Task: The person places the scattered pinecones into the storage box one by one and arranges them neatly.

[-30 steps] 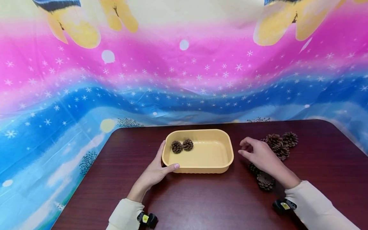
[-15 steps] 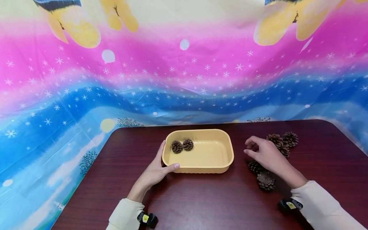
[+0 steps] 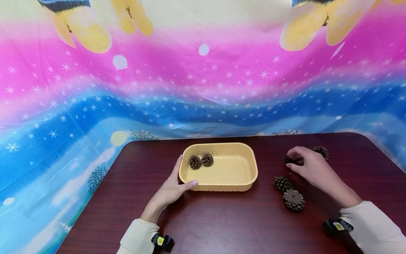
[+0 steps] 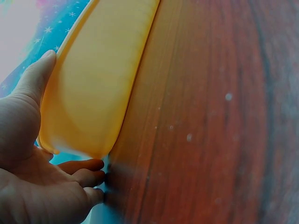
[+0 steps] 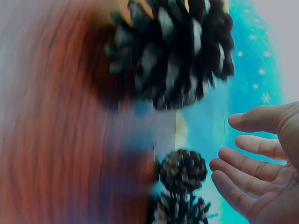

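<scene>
A yellow tray (image 3: 222, 186) stands mid-table with two pine cones (image 3: 201, 161) in its far left end. My left hand (image 3: 175, 182) clasps the tray's near left corner, thumb along the front wall and fingers up the left side; the left wrist view shows that thumb (image 4: 35, 79) on the tray wall (image 4: 93, 84). My right hand (image 3: 309, 166) hovers over loose pine cones to the tray's right, a dark cone (image 3: 292, 160) just under its fingertips. In the right wrist view the fingers (image 5: 243, 163) are spread beside a cone (image 5: 183, 170) and hold nothing.
Two more cones (image 3: 282, 183) (image 3: 293, 199) lie nearer me, and another (image 3: 321, 151) lies beyond the right hand. A big blurred cone (image 5: 177, 51) fills the top of the right wrist view. The dark wooden table (image 3: 222, 222) ends at a colourful backdrop cloth (image 3: 203, 88).
My right hand has moved right and away from the tray, out over the far group of cones, uncovering the two nearer cones. The left hand and tray have stayed put.
</scene>
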Available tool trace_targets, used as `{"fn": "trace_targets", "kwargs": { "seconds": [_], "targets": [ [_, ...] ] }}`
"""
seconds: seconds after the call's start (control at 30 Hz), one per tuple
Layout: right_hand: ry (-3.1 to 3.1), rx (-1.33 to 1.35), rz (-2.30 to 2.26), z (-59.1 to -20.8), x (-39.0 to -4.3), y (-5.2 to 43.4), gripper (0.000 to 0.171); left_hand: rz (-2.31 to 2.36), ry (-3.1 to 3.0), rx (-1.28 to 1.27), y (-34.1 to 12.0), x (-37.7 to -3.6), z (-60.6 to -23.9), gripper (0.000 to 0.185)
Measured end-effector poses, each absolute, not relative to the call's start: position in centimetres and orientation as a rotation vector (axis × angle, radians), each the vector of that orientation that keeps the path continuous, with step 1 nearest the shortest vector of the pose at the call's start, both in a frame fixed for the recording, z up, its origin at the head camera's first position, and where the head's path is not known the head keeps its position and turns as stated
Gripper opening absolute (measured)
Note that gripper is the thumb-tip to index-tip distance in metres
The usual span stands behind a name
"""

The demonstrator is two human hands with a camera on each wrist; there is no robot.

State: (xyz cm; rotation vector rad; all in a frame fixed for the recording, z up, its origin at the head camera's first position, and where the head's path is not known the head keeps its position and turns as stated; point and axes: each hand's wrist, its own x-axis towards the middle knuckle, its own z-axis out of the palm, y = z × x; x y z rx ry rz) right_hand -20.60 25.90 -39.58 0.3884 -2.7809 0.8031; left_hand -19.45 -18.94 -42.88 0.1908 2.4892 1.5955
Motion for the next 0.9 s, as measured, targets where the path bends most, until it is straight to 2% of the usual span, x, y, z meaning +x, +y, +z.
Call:
{"fn": "trace_targets", "kwargs": {
  "seconds": [0.9],
  "targets": [
    [-2.753, 0.303, 0.597, -39.7, -20.0, 30.5, 0.037, 1.591, 2.494, 0.184, -18.9, -19.3, -42.8, 0.112]
  ]
}}
